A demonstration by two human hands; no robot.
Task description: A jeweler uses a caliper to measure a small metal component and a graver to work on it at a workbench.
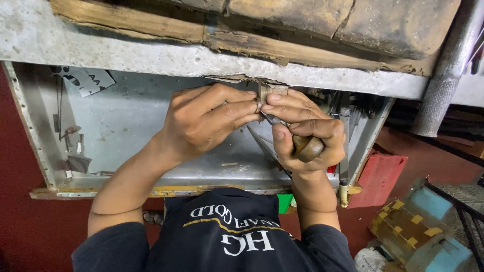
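Both hands are working close under the chipped front edge of a worn wooden and grey workbench (151,55), above an open, shallow grey metal drawer tray (131,121). The left hand (201,123) is pinching a small silver-coloured ring (258,104) between thumb and forefinger, pressing it against a little wooden peg (269,90) jutting from the bench edge. The right hand (307,133) is closing around the round brown wooden knob of a short graver tool (307,147), its thin metal shaft running up and left, with the tip meeting the ring. The hands are touching at the fingertips, leaving little free room between them and the bench edge; the tray's left half is lying more open. A white torn paper label (88,79) is sitting in the tray's far left corner. Right of the tray, a red flat box (378,179) is leaning, and a brown block taped in yellow with light blue ends (416,229) is lying on the red floor (25,221).
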